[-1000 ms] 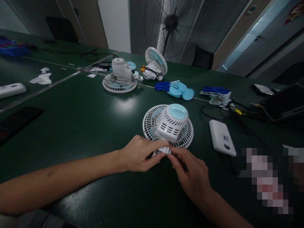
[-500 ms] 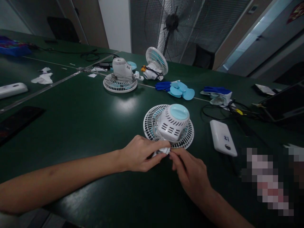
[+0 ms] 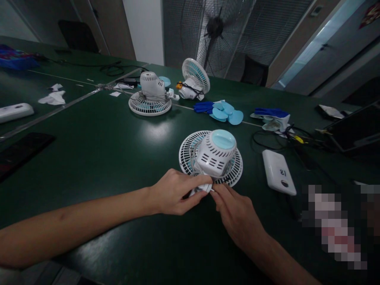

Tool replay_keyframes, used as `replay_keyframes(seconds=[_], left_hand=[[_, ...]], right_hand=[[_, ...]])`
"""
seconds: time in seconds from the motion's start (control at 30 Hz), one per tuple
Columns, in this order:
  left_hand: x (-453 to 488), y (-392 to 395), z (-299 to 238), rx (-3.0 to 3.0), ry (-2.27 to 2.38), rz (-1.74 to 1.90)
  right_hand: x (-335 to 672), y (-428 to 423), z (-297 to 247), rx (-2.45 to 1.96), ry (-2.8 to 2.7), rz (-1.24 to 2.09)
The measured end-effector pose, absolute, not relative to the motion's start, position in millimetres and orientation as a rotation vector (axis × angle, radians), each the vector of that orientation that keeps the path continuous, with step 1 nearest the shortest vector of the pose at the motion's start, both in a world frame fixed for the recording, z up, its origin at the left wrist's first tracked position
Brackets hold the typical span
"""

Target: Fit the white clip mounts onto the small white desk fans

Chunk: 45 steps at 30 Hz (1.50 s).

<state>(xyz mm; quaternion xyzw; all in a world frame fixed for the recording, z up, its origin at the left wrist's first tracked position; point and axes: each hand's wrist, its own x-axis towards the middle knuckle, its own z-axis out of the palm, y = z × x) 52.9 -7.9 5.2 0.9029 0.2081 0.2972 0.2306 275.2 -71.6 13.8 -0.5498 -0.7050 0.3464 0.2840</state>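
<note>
At the near middle of a dark green bench (image 3: 97, 150), a small white desk fan (image 3: 210, 156) lies grille-down, its vented motor housing and pale blue cap facing up. Both hands meet at the fan's near edge. The left hand (image 3: 173, 192) curls over a white piece (image 3: 203, 189) right against the grille's rim, thumb and fingers closed on it. The right hand (image 3: 237, 215) pinches the same piece from the other side between thumb and forefinger. What kind of part it is cannot be told, as the fingers cover most of it. Just right of the fan lies a white power bank (image 3: 278, 172) marked with a number, with black cables (image 3: 267, 138) looped behind it. Farther back sit loose pale blue fan blades (image 3: 227, 112) beside blue gloves (image 3: 203, 107), a second fan (image 3: 150, 97) resting face down and a third fan (image 3: 194, 79) propped upright. A large pedestal fan (image 3: 215, 29) stands beyond the bench.
</note>
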Motion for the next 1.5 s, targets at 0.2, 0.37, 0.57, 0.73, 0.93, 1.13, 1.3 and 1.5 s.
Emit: replay_keyframes(seconds=[0.2, 0.37, 0.57, 0.73, 0.93, 1.13, 1.3, 1.5], left_hand=[[53.6, -9.2, 12.5, 2.586, 0.677, 0.691], [29.5, -3.8, 23.0, 2.604, 0.826, 0.605], [-56.0, -40.7, 24.4, 2.636, 1.061, 0.736], [-127.2, -70.9, 18.5, 2.552, 1.842, 0.801], [-175.8, -23.2, 28.7, 2.214, 2.664, 0.392], [-211.6, 79.1, 34.9, 2.059, 2.891, 0.141], [-225.4, 157.3, 32.1, 1.891, 2.868, 0.309], [-209.1, 182.3, 25.3, 1.826, 2.839, 0.556]], right_hand=[[260.1, -77.0, 25.8, -1.276, -0.855, 2.006], [264.9, -83.6, 19.2, -1.414, -1.414, 1.433], [268.0, -86.3, 7.3, -1.263, -1.937, 0.981], [265.2, -83.8, 6.9, -1.229, -1.977, 0.913], [264.8, -83.3, 8.9, -1.189, -1.989, 0.887], [264.9, -83.9, 9.1, -1.129, -2.038, 0.849], [266.0, -87.2, 7.6, -1.095, -2.107, 0.821], [265.3, -90.3, 5.0, -1.091, -2.223, 0.740]])
